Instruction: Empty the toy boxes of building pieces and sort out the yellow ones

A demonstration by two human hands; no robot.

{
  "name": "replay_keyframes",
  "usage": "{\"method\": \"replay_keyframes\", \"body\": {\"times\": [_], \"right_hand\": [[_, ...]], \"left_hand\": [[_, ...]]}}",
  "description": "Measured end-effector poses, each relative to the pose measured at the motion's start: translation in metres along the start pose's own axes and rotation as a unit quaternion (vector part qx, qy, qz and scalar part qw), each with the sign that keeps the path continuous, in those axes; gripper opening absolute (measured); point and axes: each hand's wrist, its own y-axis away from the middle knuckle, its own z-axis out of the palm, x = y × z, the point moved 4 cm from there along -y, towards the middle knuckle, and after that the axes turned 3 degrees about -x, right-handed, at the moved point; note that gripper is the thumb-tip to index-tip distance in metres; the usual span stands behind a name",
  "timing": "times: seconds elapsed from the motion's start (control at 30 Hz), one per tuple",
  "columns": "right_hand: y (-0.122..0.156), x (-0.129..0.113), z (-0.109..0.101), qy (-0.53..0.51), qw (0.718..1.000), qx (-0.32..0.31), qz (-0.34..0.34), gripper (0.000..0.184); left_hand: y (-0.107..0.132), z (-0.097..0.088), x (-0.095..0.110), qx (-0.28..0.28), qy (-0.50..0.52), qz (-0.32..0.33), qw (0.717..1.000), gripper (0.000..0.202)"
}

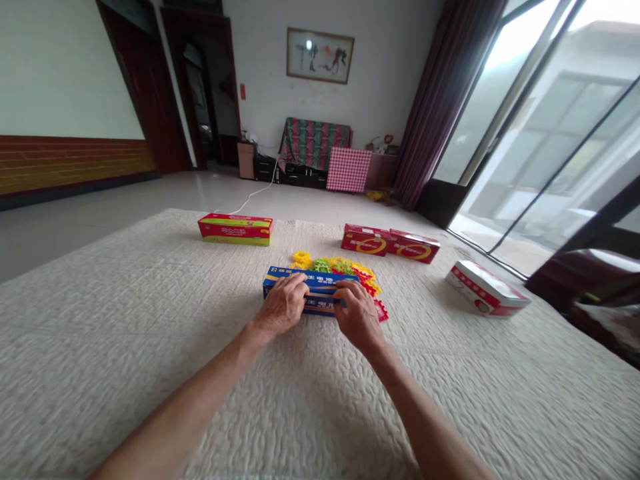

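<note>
A long blue cardboard battery box (320, 281) with pale lettering and an orange stripe lies crosswise in front of me. My left hand (284, 304) is closed on its left part, fingers bent over the top and front edge. Toward the right end, my right hand (359, 315) grips the same box, fingertips at the front edge of its top. The undersides of both hands' fingers are partly hidden. Right behind the box is a pile of toothed plastic gears (321, 266) in yellow, green and red; one red gear (381, 310) shows beside my right hand.
A red and lime-green box (236, 230) lies farther back on the left. Two dark red boxes (366, 241) stand end to end at the back right. Off to the right is a white and red box (485, 288). All rest on a cream quilted cover (150, 347).
</note>
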Motion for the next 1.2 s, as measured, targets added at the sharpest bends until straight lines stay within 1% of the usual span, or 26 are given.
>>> {"method": "replay_keyframes", "body": {"times": [0.1, 0.17, 0.27, 0.33, 0.43, 0.47, 0.57, 0.6, 0.67, 0.77, 0.83, 0.93, 1.03, 1.2], "right_hand": [[0.003, -0.003, -0.006, -0.021, 1.0, 0.01, 0.002, 0.008], [0.002, -0.002, -0.009, -0.044, 0.999, 0.019, 0.015, 0.016], [-0.009, 0.004, -0.008, -0.072, 0.996, 0.013, 0.048, 0.025], [-0.018, 0.011, -0.006, -0.079, 0.994, -0.014, 0.069, 0.021], [-0.032, 0.02, -0.005, -0.069, 0.991, -0.079, 0.083, 0.001], [-0.036, 0.022, -0.006, -0.062, 0.989, -0.104, 0.085, 0.008], [-0.045, 0.025, -0.009, -0.034, 0.978, -0.185, 0.092, 0.023], [-0.048, 0.025, -0.01, -0.02, 0.972, -0.212, 0.096, 0.027], [-0.052, 0.024, -0.013, 0.005, 0.959, -0.264, 0.104, 0.035], [-0.058, 0.023, -0.018, 0.023, 0.94, -0.321, 0.112, 0.044], [-0.06, 0.022, -0.021, 0.023, 0.934, -0.338, 0.111, 0.047], [-0.062, 0.023, -0.023, 0.029, 0.931, -0.35, 0.102, 0.05], [-0.065, 0.022, -0.025, 0.035, 0.933, -0.349, 0.08, 0.052], [-0.065, 0.019, -0.028, 0.035, 0.937, -0.345, 0.047, 0.046]], "left_hand": [[0.003, -0.004, 0.003, 0.004, 0.006, 0.014, 1.0, 0.014], [0.003, -0.005, 0.004, 0.01, 0.016, 0.018, 1.0, 0.008], [0.0, -0.005, 0.003, 0.032, 0.039, 0.01, 0.999, 0.019], [-0.002, -0.004, 0.003, 0.053, 0.047, 0.0, 0.998, 0.024], [-0.006, -0.004, 0.003, 0.055, 0.052, -0.012, 0.997, 0.026], [-0.007, -0.006, 0.001, 0.048, 0.056, -0.021, 0.997, 0.026], [-0.012, -0.014, -0.012, -0.001, 0.067, -0.064, 0.996, 0.016], [-0.015, -0.018, -0.019, -0.028, 0.071, -0.079, 0.994, 0.019], [-0.021, -0.025, -0.034, -0.107, 0.077, -0.097, 0.987, 0.031], [-0.027, -0.032, -0.053, -0.238, 0.106, -0.103, 0.96, 0.037], [-0.029, -0.035, -0.06, -0.285, 0.124, -0.104, 0.945, 0.045], [-0.029, -0.036, -0.061, -0.299, 0.144, -0.113, 0.937, 0.056], [-0.027, -0.034, -0.058, -0.3, 0.135, -0.118, 0.937, 0.058], [-0.027, -0.033, -0.061, -0.301, 0.137, -0.133, 0.934, 0.062]]}}
